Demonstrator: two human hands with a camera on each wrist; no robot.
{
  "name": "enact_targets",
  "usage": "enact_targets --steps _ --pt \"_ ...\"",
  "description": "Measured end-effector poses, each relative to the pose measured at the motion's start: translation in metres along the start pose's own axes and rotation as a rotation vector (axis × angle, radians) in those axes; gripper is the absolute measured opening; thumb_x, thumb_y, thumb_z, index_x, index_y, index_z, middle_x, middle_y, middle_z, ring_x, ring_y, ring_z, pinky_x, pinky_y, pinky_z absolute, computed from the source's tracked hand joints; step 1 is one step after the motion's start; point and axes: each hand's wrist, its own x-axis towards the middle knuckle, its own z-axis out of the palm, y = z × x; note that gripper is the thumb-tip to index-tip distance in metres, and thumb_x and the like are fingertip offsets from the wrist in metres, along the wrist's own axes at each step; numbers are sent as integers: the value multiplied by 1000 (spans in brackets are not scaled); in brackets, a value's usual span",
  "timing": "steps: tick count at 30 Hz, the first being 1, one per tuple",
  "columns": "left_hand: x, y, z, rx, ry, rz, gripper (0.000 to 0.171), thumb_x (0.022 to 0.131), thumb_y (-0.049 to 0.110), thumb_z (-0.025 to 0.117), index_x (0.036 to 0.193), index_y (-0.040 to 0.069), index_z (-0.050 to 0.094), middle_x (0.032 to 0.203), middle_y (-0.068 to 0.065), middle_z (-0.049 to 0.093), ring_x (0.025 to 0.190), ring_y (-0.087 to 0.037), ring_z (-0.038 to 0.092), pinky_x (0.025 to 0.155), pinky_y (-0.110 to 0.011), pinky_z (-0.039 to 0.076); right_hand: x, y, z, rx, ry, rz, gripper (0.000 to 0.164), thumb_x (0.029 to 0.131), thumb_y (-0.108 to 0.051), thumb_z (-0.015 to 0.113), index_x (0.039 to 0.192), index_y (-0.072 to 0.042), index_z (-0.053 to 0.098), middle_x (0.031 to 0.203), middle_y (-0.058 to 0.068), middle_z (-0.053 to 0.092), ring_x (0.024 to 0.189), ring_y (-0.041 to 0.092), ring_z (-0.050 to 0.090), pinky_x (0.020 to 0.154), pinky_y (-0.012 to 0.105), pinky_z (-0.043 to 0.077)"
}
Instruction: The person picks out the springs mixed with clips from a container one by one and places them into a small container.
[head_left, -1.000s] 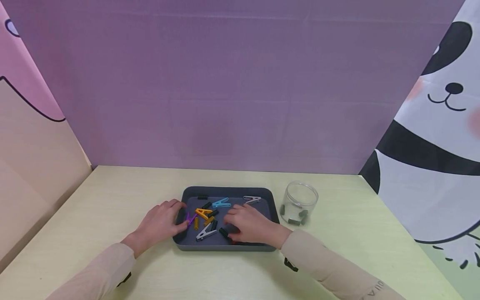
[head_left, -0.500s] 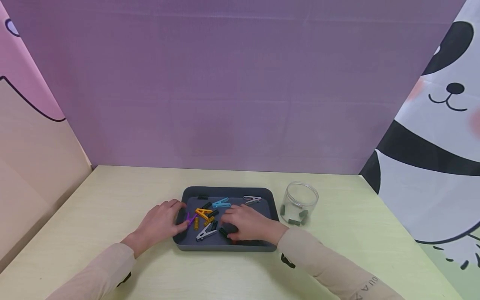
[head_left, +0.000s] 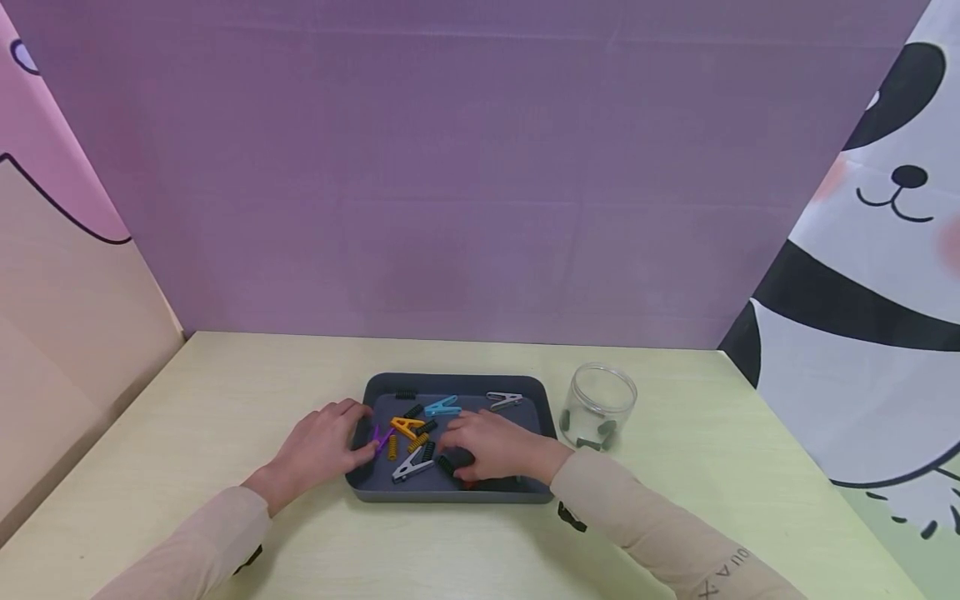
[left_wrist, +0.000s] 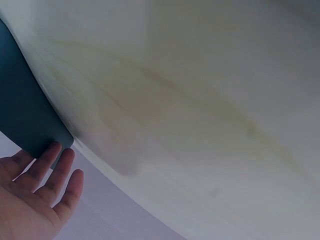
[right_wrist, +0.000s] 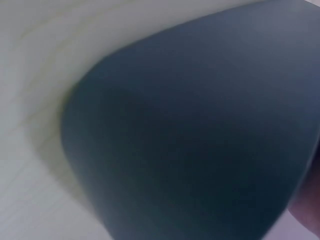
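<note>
1. Where the near part of the table (head_left: 420, 554) begins, two beige sleeves (head_left: 202, 542) reach toward the gray tray (head_left: 453, 496).
2. Left hand (head_left: 315, 446): at the tray's left rim, fingers extended and apart, fingertips against the outer wall.
3. Right hand (head_left: 498, 450): over the tray's right half, fingers bent downward; I cannot tell whether they pinch anything.
4. Black spring (head_left: 446, 465): in the tray, just beside the right thumb.
5. White clip (head_left: 402, 472): left of that spring.
6. Purple clip (head_left: 386, 439): near the left thumb.
7. Orange clip (head_left: 406, 421), then blue clip (head_left: 442, 409): farther inside.
8. Clear jar (head_left: 602, 404): upright, right of the tray, dark pieces inside.
9. Purple cloth (head_left: 465, 183): behind the table.
</note>
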Motion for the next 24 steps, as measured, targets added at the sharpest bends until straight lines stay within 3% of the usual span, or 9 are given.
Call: enact_targets --steps 11,24 --pt "1 -1 2 15 -11 -11 48 76 45 66 109 10 61 107 -7 62 93 -22 59 80 -39 51 2 -1 -1 -2 -34 1 32 80 -28 68 112 -25 62 111 -8 59 110 12 51 97 37 41" --pt "1 -2 2 10 -12 -10 48 76 44 66 109 9 60 109 -8 61 95 -23 59 81 -40 51 0 5 0 62 7 -24 30 80 -27 69 110 -23 63 108 -7 60 102 10 54 93 32 44"
